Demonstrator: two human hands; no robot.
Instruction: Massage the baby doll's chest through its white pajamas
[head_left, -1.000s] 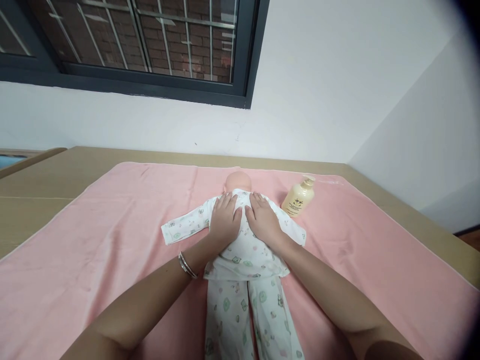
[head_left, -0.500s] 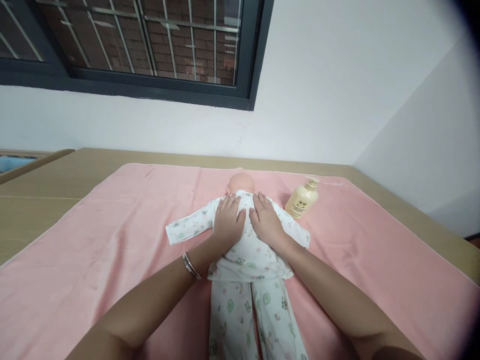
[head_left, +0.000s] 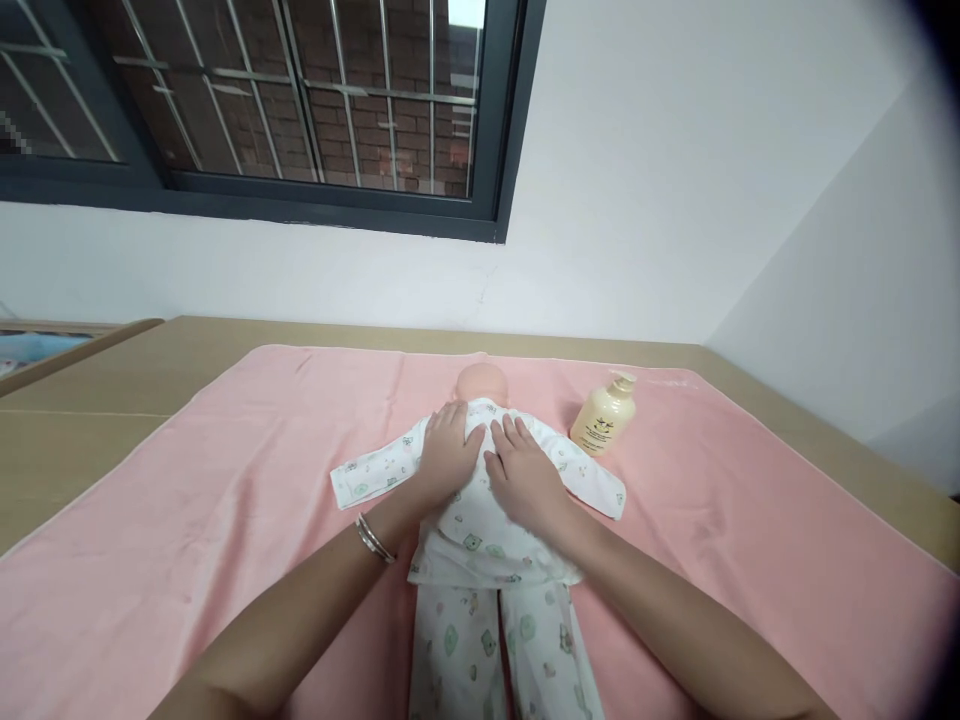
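A baby doll (head_left: 480, 520) in white printed pyjamas lies stretched out on a pink cloth (head_left: 262, 560), its bald head away from me and its sleeves spread to both sides. Its face is not visible. My left hand (head_left: 450, 452) rests flat on the left of the upper torso, near the shoulder, fingers extended. On the right side of the torso lies my right hand (head_left: 525, 475), a little lower, with its fingers stretched out too. Both hands touch the shirt and grip nothing. Two thin bangles (head_left: 373, 540) circle my left wrist.
A cream pump bottle (head_left: 604, 415) stands on the cloth, right of the doll's shoulder. The cloth covers a wooden surface (head_left: 105, 375) that meets a white wall (head_left: 615, 200). A dark-framed window (head_left: 337, 205) with bars is above at the left.
My right hand has slid slightly down and inward over the shirt. My left hand has shifted a little left, staying on the torso. The camera view has tilted slightly up.
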